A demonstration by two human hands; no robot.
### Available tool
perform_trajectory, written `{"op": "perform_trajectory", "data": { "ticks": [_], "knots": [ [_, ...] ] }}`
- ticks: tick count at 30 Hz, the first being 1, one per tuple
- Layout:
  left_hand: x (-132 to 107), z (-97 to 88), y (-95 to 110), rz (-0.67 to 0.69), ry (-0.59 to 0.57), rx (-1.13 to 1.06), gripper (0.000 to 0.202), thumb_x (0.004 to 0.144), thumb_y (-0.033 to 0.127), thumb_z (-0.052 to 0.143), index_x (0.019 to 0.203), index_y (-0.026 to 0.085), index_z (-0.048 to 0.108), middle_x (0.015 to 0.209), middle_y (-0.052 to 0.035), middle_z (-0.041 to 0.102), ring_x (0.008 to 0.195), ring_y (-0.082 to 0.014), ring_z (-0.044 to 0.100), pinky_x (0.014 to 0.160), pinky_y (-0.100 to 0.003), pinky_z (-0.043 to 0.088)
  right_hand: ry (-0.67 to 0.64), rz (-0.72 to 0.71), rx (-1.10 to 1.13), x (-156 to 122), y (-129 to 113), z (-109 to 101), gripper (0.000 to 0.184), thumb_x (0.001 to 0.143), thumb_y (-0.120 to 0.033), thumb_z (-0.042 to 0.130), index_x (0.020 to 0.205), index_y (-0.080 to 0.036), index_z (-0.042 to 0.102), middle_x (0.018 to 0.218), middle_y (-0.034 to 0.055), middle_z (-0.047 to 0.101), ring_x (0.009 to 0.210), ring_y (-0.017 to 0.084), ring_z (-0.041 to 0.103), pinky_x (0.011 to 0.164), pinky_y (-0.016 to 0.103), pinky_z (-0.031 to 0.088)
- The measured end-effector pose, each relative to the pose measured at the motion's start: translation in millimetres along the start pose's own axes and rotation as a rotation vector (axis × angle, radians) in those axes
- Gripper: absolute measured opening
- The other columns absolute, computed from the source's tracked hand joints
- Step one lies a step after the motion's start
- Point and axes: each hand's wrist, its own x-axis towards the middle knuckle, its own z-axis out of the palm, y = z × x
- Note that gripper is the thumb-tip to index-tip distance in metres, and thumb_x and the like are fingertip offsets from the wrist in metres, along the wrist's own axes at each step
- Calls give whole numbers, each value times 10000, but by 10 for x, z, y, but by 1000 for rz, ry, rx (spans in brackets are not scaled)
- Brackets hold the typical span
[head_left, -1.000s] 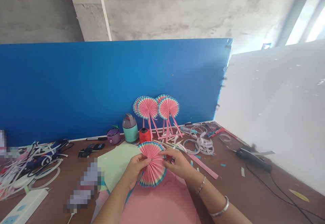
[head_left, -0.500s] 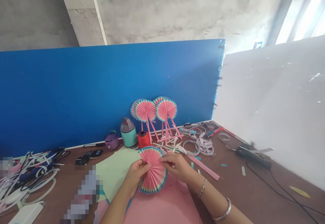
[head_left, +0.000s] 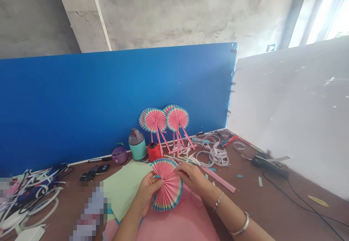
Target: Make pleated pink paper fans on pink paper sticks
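A pleated pink paper fan with a yellow and blue edge is spread into a partial round between my hands. My left hand pinches it near its centre, thumb on top. At its upper right edge, my right hand has its fingertips closed on the pleats. Pink paper lies under the fan, and pale green sheets lie to the left. Behind stand several finished round fans with pink handles, leaning by the blue partition.
A red thread spool, a teal bottle and a purple pot stand at the back. Curled white strips lie right of them. A black device with a cable sits far right; tangled strips cover the left.
The view has shifted slightly. The fan sits a little lower and further right, and its pleats have turned slightly. Both hands still hold it.
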Motion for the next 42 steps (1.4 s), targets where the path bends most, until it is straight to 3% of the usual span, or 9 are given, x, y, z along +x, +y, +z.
{"op": "perform_trajectory", "data": {
  "ticks": [5, 10, 12, 15, 17, 20, 30, 36, 42],
  "knots": [
    [-68, 97, 32, 30, 91, -27, 456, 586, 296, 804, 913, 219, 495, 751, -2, 696, 710, -167, 656, 659, -244, 457, 1, -28, -28, 2, 25, -21, 192, 932, -211, 405, 885, -197, 591, 844, 49, 622, 785, 164, 571, 706, 270, 426],
    [-23, 122, -2, 147, 141, 12, 409, 597, 351, 779, 716, 228, 408, 596, 64, 603, 536, -107, 545, 558, -202, 382, -12, -36, -52, -9, 53, -7, 210, 942, -223, 377, 923, -207, 585, 852, 55, 610, 781, 169, 565, 704, 273, 420],
    [13, 115, -18, 230, 158, 99, 373, 577, 352, 778, 670, 218, 443, 584, 58, 581, 550, -113, 534, 575, -211, 389, -7, -34, -50, -12, 65, 14, 209, 942, -224, 380, 911, -208, 586, 834, 51, 604, 771, 168, 563, 703, 272, 418],
    [42, 104, -42, 345, 189, 283, 211, 596, 304, 745, 704, 200, 597, 708, -6, 638, 729, -173, 588, 699, -249, 429, -1, -22, -38, -13, 74, 41, 194, 936, -216, 396, 903, -207, 587, 829, 49, 601, 763, 165, 562, 694, 268, 417],
    [40, 99, -60, 352, 179, 385, 163, 644, 288, 698, 768, 187, 665, 791, -41, 665, 795, -201, 591, 745, -269, 430, 2, -14, -33, -12, 68, 48, 195, 933, -208, 398, 900, -202, 590, 824, 52, 602, 759, 166, 564, 689, 268, 421],
    [28, 100, -85, 326, 165, 453, 184, 673, 285, 670, 825, 182, 679, 794, -44, 666, 730, -195, 580, 695, -273, 430, 9, -12, -24, -13, 34, 42, 203, 929, -209, 397, 903, -195, 598, 825, 61, 611, 764, 170, 571, 693, 275, 430],
    [46, 202, -147, 397, 256, 266, 214, 640, 279, 691, 811, 203, 587, 779, 9, 569, 669, -138, 514, 667, -231, 399, 17, -14, -5, -16, -64, 44, 205, 926, -235, 414, 863, -201, 606, 806, 53, 623, 737, 162, 566, 670, 262, 427],
    [32, 229, -119, 379, 293, 174, 242, 618, 323, 709, 765, 211, 552, 750, 11, 576, 741, -165, 545, 715, -245, 410, 0, -46, -29, -16, -82, 52, 205, 925, -230, 411, 874, -203, 607, 769, 47, 615, 705, 160, 548, 651, 257, 409],
    [-8, 230, -72, 280, 281, -30, 505, 591, 369, 771, 964, 244, 455, 798, 8, 637, 758, -178, 626, 754, -294, 448, 17, -18, -8, -17, -97, 39, 201, 913, -235, 419, 863, -198, 610, 774, 51, 617, 693, 156, 546, 635, 256, 404]
  ]
}}
